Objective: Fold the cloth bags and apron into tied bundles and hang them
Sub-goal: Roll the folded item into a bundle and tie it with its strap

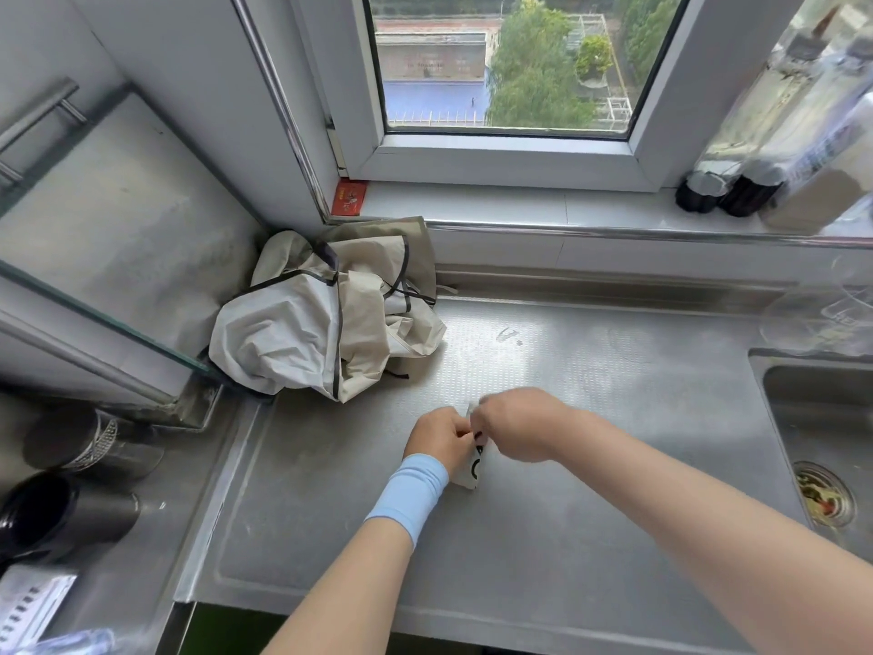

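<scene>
Reaching in from six o'clock, the left hand (439, 442) and right hand (519, 425) meet mid-tabletop (614, 418), fingers curled, pinching a small folded cloth bag (476, 472) between them. Its long axis runs twelve-to-six. Only the lettered near end shows, and any tie is hidden. Crumpled beige cloths (326, 319) lie at eleven o'clock, nearer the left hand.

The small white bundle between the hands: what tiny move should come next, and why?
Probably finish pulling its tie snug, though the tie itself is hidden. The left hand and right hand both pinch the small white bundle, already folded compact on the steel counter. Securing it seems likely before turning to the crumpled beige pile in the corner.
</scene>
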Available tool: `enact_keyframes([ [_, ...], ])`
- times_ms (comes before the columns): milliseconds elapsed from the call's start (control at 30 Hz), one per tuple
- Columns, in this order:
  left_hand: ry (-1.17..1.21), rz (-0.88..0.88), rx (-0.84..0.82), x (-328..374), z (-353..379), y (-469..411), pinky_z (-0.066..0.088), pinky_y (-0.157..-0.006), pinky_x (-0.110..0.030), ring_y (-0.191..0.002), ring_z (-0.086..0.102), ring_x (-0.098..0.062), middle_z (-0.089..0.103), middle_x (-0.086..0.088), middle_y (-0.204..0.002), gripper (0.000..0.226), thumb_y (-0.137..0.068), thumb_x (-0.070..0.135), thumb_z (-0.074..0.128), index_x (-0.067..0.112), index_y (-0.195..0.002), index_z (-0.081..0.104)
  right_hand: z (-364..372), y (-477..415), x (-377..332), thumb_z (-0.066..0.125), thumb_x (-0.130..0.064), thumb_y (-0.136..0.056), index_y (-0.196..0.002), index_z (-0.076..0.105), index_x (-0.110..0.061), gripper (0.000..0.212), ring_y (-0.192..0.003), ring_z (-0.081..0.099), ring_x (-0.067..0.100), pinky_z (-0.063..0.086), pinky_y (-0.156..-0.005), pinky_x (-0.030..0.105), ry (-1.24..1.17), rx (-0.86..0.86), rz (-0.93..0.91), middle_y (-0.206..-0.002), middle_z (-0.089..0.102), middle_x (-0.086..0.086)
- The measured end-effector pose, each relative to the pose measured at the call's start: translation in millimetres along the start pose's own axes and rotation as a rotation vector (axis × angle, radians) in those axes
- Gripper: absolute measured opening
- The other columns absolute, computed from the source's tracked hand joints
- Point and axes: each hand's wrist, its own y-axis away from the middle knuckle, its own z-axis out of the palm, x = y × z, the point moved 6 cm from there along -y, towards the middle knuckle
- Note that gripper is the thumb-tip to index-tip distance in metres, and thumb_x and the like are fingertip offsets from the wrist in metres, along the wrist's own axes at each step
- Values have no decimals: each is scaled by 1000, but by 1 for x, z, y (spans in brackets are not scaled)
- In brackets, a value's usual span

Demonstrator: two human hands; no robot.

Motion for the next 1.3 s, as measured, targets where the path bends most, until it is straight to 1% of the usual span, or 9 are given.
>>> enact_keyframes([
  [67,-19,-7,-28,1,-1,0,51,-79,-32,-87,61,-23,67,0,-84,15,-81,25,61,13,-79,71,-17,-15,1,49,-9,-89,-91,67,-18,20,-76,58,26,37,-58,30,18,118,-28,-92,66,3],
  [133,24,14,-48,-3,1,1,51,-81,-28,-87,63,-18,72,1,-88,11,-79,22,64,19,-82,75,-20,-26,8,56,-15,-88,-86,72,-24,18,-75,59,23,44,-59,30,-128,224,20,-86,69,0],
  [300,229,79,63,-25,8,6,35,-60,-13,-61,51,0,58,9,-64,7,-76,21,78,15,-72,76,15,-27,28,69,-18,-74,-73,74,-20,5,-72,63,16,53,-64,31,-505,332,197,-76,69,-6],
  [500,492,-142,122,-42,26,12,49,-69,-20,-67,62,-5,71,7,-72,13,-77,33,79,19,-77,79,53,1,26,82,-18,-78,-77,76,-17,6,-77,56,12,38,-66,11,-702,493,91,-89,51,-3],
  [700,601,-194,99,-35,32,20,49,-64,-18,-59,57,-1,71,7,-68,13,-80,29,76,16,-77,77,62,13,25,83,-13,-75,-79,77,-22,11,-86,54,2,37,-74,8,-855,559,117,-95,54,-3],
  [867,672,-259,-95,-29,39,27,57,-68,-31,-70,63,-15,67,0,-76,14,-94,21,57,16,-85,66,71,17,18,79,-15,-78,-94,70,-21,20,-99,54,7,42,-86,16,-852,633,219,-108,51,-7],
  [967,782,-289,-178,-26,42,34,56,-70,-29,-64,60,-8,61,-1,-73,14,-96,12,51,14,-87,61,75,28,11,76,-11,-75,-108,61,-22,37,-94,50,6,40,-80,14,-787,755,298,-111,44,-8],
  [1100,884,-325,-191,-26,45,40,53,-66,-23,-58,55,-6,59,7,-59,16,-96,9,52,14,-83,61,82,33,-5,72,-9,-76,-96,68,-24,25,-70,48,3,42,-62,19,-752,777,219,-91,55,-10],
  [1300,939,-378,-184,-32,47,41,56,-70,-25,-66,55,-14,54,-4,-69,17,-94,7,55,11,-79,62,84,33,-3,77,-17,-81,-88,78,-26,12,-64,51,1,45,-62,22,-744,772,244,-84,65,-12],
])
